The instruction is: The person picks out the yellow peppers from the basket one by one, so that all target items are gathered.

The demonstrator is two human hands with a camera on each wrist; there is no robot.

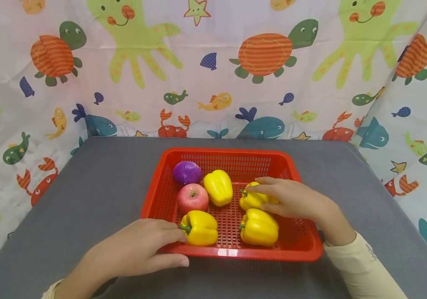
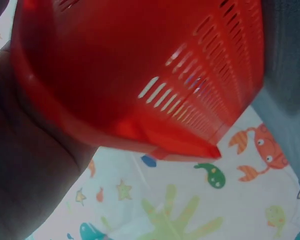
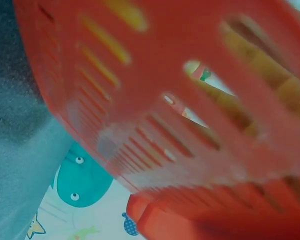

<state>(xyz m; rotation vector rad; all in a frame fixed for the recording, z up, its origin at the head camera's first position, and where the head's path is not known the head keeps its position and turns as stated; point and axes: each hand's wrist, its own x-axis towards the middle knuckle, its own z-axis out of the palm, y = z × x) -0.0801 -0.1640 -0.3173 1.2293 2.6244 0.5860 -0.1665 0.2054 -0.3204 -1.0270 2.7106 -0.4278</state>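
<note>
A red plastic basket (image 1: 303,254) holds several yellow bell peppers, an apple and a round purple item. At its front left corner, my left hand (image 1: 142,245) grips the rim, thumb outside and fingers over the edge, beside a yellow bell pepper (image 1: 203,228). Reaching over the right side, my right hand (image 1: 291,195) holds another yellow bell pepper (image 1: 250,201), partly hidden under the fingers. Just in front of it lies one more yellow bell pepper (image 1: 259,228). Through the slots of the basket wall (image 3: 155,65), the right wrist view shows fingers and bits of yellow.
In the basket's left half, the red apple (image 1: 192,198) lies in front of the shiny purple item (image 1: 187,172), with a yellow bell pepper (image 1: 218,188) to their right. The basket stands on a grey cloth surface (image 1: 108,178). Behind hangs a sea-animal curtain (image 1: 206,120).
</note>
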